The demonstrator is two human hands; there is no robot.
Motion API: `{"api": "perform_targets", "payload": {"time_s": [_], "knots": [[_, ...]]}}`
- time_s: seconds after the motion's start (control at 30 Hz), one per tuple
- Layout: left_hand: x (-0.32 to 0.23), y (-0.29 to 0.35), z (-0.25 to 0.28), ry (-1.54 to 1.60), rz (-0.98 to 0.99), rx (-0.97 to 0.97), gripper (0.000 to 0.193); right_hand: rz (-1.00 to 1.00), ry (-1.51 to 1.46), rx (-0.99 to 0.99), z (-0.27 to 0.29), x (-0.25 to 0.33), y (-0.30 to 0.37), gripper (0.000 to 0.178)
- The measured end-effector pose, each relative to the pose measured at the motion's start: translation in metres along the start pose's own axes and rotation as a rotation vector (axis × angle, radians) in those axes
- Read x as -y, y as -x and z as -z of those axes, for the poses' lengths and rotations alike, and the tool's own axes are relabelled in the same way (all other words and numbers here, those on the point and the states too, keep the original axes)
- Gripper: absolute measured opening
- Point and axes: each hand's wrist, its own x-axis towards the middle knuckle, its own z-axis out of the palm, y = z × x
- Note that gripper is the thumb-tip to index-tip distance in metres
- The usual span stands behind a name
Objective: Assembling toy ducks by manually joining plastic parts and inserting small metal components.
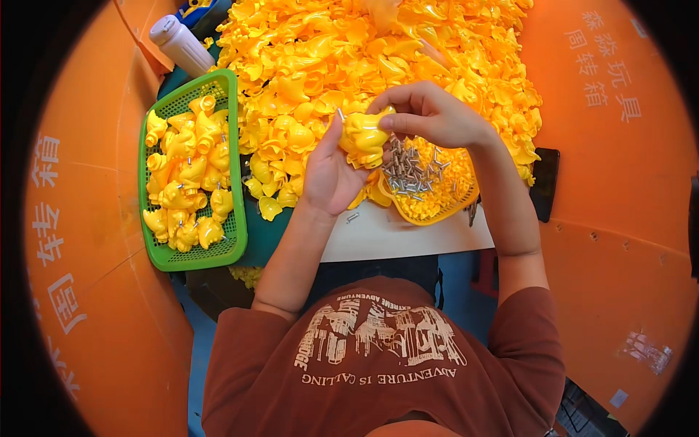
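A glossy yellow hollow plastic toy part (362, 140) is held up between my two hands, over the front of a big heap of similar pieces. My left hand (329, 178) cradles it from the left and below, and a small metal pin (341, 114) sticks up by its thumb tip. From the right, the thumb and index finger of my right hand (437, 116) pinch the part's upper edge. Just below that hand lie loose metal pins (416, 171) on tiny yellow bits in a yellow basket (437, 217).
A heap of yellow plastic shells (313, 65) covers the table's far side. At left stands a green basket (237, 167) of yellow assembled pieces, several with pins showing. A white bottle (182, 45) stands behind it. Orange panels (95, 197) flank both sides. A dark phone-like object (545, 186) lies at right.
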Motion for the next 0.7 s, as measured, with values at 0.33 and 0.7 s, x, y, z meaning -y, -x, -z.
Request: {"api": "perform_targets", "payload": {"time_s": [0.33, 0.7], "knots": [[0.023, -0.001, -0.015, -0.091, -0.088, 0.05, 0.048, 0.474, 0.655, -0.363, -0.043, -0.012, 0.044, 0.061], [0.026, 0.009, -0.03, -0.187, -0.15, 0.009, 0.049, 0.582, 0.709, -0.408, -0.051, -0.012, 0.056, 0.058]]}}
